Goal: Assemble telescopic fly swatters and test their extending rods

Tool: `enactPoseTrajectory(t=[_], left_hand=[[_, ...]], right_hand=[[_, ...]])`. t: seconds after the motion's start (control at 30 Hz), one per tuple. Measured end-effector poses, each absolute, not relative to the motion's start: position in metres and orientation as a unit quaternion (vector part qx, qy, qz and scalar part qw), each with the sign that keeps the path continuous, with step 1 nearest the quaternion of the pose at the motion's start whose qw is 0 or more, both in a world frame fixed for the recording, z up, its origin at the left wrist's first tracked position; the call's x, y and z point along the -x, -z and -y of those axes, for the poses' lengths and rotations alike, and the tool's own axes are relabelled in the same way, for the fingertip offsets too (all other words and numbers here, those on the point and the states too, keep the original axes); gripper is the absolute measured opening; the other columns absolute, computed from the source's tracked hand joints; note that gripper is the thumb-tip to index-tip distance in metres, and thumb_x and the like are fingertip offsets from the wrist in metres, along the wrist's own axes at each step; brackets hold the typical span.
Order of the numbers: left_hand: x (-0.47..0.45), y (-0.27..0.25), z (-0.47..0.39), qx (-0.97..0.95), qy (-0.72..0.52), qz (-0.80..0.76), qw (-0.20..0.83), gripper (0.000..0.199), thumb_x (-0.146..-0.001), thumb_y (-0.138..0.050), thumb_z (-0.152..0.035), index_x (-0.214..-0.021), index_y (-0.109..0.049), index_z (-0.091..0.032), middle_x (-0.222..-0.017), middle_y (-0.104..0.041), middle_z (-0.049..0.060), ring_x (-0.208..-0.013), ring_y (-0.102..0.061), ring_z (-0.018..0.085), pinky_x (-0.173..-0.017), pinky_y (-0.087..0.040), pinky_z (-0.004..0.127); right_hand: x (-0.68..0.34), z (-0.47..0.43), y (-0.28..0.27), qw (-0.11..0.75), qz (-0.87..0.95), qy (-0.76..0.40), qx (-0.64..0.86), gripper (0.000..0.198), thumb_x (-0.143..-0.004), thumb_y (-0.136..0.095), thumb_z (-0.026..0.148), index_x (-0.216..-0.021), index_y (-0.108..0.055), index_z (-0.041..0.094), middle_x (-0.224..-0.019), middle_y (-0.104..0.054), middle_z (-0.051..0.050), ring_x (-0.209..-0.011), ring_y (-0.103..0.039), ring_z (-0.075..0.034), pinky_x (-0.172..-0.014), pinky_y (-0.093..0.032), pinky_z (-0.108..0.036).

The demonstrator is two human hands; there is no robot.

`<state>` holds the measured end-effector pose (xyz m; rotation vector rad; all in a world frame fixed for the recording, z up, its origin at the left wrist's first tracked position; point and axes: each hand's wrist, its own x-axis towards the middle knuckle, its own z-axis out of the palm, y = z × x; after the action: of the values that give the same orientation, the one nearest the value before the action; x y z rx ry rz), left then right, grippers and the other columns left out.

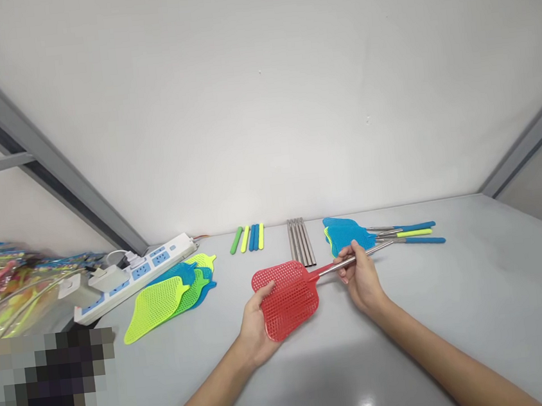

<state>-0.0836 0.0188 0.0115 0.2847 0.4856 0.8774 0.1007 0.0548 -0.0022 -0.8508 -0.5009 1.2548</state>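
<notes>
My left hand (256, 327) grips a red fly swatter head (291, 304), thumb on top and the other fingers underneath. A thin metal rod (340, 265) meets the neck of that head. My right hand (364, 280) pinches the rod between thumb and fingers, a short way from the neck. A red strip shows beside the rod near the neck; how it joins is unclear. Just behind my right hand lie blue fly swatters (347, 237) with metal rods and blue or yellow grips. Several bare metal tubes (299, 242) lie side by side beyond the red head.
Loose swatter heads in yellow, green and blue (160, 305) overlap on the left. Coloured grip sleeves (254, 237) lie near the wall. A white power strip (138, 278) with plugs stands at left, beside plastic-bagged goods (12, 282). Grey metal posts (45, 130) frame the table.
</notes>
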Motion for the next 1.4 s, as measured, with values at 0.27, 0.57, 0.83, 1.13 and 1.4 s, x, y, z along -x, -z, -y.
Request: enactPoseTrajectory(t=[0.27,0.57,0.83,1.13,1.4], left_hand=[[0.083,-0.011,-0.018,-0.122,-0.426,-0.23,0.867,0.034,-0.078,-0.043,-0.027,-0.106,-0.053,-0.01,-0.107,-0.057,0.012,-0.1,-0.05,0.026,-0.091,-0.032,0.041],[0.084,-0.013,-0.018,-0.112,-0.429,-0.236,0.865,0.036,-0.077,-0.044,-0.028,-0.108,-0.051,-0.01,-0.109,-0.055,0.012,-0.097,-0.053,0.026,-0.089,-0.034,0.04],[0.083,-0.01,-0.019,-0.112,-0.432,-0.27,0.853,0.037,-0.076,-0.047,-0.028,-0.106,-0.052,-0.007,-0.105,-0.058,0.013,-0.099,-0.051,0.028,-0.09,-0.034,0.042],[0.076,-0.013,-0.014,-0.183,-0.391,-0.293,0.853,0.04,-0.076,-0.048,-0.03,-0.109,-0.05,-0.008,-0.107,-0.056,0.014,-0.097,-0.053,0.023,-0.091,-0.035,0.035],[0.073,-0.01,-0.01,-0.267,-0.402,-0.282,0.829,0.037,-0.077,-0.049,-0.025,-0.112,-0.048,-0.013,-0.115,-0.051,0.013,-0.104,-0.048,0.023,-0.094,-0.031,0.038]], right_hand=[[-0.099,-0.055,0.009,0.694,0.214,-0.565,0.391,0.029,-0.073,-0.045,0.042,-0.06,-0.046,0.016,-0.047,-0.053,0.0,-0.033,-0.04,-0.007,-0.03,-0.026,-0.016],[-0.097,-0.053,0.01,0.694,0.215,-0.565,0.392,0.028,-0.073,-0.044,0.042,-0.061,-0.045,0.016,-0.048,-0.053,0.001,-0.034,-0.04,-0.007,-0.029,-0.026,-0.017],[-0.096,-0.052,0.01,0.693,0.211,-0.561,0.4,0.028,-0.073,-0.043,0.042,-0.06,-0.045,0.016,-0.047,-0.053,0.0,-0.033,-0.04,-0.007,-0.03,-0.026,-0.017],[-0.101,-0.055,0.012,0.69,0.205,-0.559,0.412,0.027,-0.073,-0.044,0.041,-0.06,-0.043,0.017,-0.045,-0.052,0.001,-0.031,-0.037,-0.006,-0.028,-0.024,-0.017],[-0.102,-0.056,0.011,0.698,0.193,-0.55,0.415,0.024,-0.072,-0.045,0.039,-0.059,-0.041,0.018,-0.043,-0.047,0.004,-0.03,-0.036,-0.006,-0.028,-0.023,-0.017]])
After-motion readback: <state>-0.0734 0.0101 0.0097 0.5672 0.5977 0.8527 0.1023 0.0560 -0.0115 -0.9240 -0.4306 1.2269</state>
